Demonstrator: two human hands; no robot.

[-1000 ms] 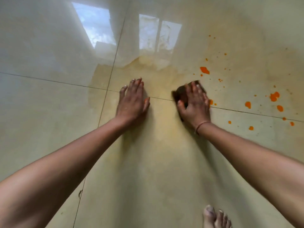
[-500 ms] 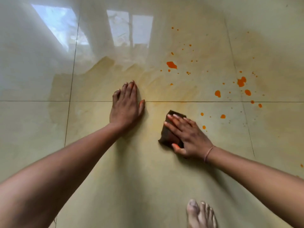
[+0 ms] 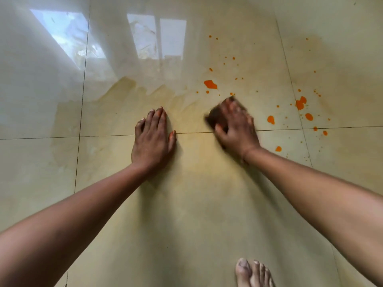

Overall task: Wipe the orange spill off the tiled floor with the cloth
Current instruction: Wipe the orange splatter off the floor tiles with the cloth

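Right hand (image 3: 238, 131) on cloth (image 3: 215, 120) (blurred)

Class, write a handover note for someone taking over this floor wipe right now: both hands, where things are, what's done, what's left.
Left hand: flat on the floor, fingers straight, holding nothing.
Right hand: on the cloth, pressing it to the floor; blurred, so its grip is unclear.
Done: a pale yellow smear of wiped floor lies around both hands.
Left: orange blobs and specks beyond and to the right of the cloth.
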